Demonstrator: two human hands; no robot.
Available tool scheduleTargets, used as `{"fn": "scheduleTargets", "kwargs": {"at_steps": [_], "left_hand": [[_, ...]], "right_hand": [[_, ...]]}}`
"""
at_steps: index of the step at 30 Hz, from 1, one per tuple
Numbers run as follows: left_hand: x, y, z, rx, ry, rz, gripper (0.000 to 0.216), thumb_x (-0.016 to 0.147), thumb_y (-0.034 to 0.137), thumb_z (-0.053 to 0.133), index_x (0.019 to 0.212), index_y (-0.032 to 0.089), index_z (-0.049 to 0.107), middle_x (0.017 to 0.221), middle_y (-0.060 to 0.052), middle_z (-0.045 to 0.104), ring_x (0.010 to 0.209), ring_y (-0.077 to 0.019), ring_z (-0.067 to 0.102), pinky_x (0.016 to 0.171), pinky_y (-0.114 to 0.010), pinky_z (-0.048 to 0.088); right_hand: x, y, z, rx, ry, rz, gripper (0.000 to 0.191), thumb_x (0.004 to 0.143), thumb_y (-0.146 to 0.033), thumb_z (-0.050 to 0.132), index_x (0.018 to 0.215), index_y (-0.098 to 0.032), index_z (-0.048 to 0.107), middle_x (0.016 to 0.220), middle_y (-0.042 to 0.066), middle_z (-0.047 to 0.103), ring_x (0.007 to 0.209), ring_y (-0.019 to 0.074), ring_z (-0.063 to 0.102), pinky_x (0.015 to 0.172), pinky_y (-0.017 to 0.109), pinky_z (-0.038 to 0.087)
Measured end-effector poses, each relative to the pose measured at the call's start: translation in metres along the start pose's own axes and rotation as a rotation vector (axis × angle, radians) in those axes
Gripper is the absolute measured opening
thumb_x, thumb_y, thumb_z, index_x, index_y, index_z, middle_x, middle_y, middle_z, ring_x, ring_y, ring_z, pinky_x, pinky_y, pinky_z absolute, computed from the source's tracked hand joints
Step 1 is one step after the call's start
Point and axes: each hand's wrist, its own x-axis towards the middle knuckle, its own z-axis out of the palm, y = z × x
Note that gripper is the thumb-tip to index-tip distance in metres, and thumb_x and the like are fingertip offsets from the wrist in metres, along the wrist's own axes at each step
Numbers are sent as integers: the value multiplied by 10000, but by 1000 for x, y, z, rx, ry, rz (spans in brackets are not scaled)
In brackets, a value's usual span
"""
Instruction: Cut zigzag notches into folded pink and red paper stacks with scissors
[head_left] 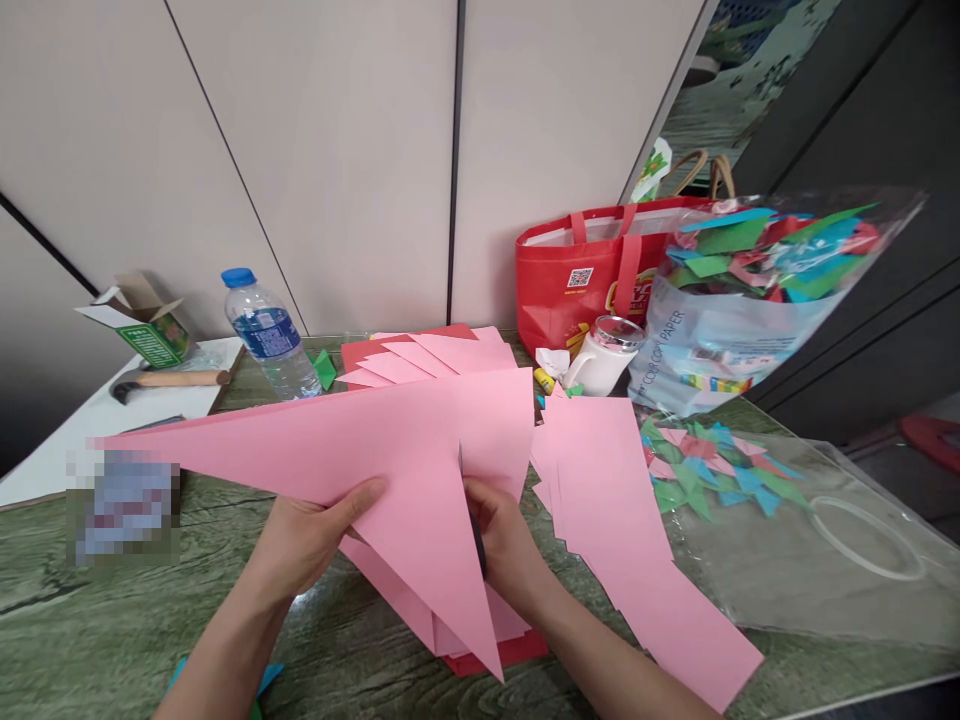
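A large sheet of pink paper [420, 430] is held up in front of me, with a slit running up from its lower edge. My left hand [311, 530] pinches it at the lower left, thumb on top. My right hand [499, 540] is closed round scissors [477, 535], mostly hidden behind the paper and fingers; a blade shows at the slit. Below the sheet, more pink and red paper pieces [499, 655] lie on the table. Cut pink strips [607, 480] are fanned out to the right. A further stack of pink sheets [442, 355] lies behind.
A water bottle [266, 335], a hammer [172, 378] and a green box [154, 335] stand or lie at the left. At the back right are a red bag [547, 250], a white mug [600, 365] and a plastic bag of paper scraps [720, 330]. Scraps lie in clear plastic [765, 570].
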Motion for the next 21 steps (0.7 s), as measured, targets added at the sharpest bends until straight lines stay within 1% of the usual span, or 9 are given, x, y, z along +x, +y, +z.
{"fn": "scheduleTargets", "kwargs": {"at_steps": [6, 13, 21], "left_hand": [[-1, -1, 1, -36, -1, -1, 454, 584, 272, 756, 1013, 175, 643, 962, -73, 705, 856, -235, 638, 713, -305, 542], [-1, -1, 2, -78, -24, -6, 479, 618, 248, 742, 1077, 197, 613, 983, -54, 695, 862, -206, 630, 722, -277, 538], [-3, 4, 5, -94, -12, -22, 518, 597, 281, 753, 1085, 178, 613, 1015, -86, 689, 883, -231, 635, 733, -299, 544]], "right_hand": [[1, 2, -1, 2, 13, -8, 173, 576, -147, 694, 744, -175, 667, 719, -3, 698, 628, 148, 609, 597, 246, 477], [1, 2, -1, 6, 2, -17, 152, 605, -148, 678, 754, -180, 672, 701, -8, 690, 623, 145, 608, 586, 241, 465], [1, 2, -2, -3, 43, 11, 121, 575, -109, 645, 673, -180, 653, 584, -41, 637, 521, 112, 537, 475, 204, 413]]}}
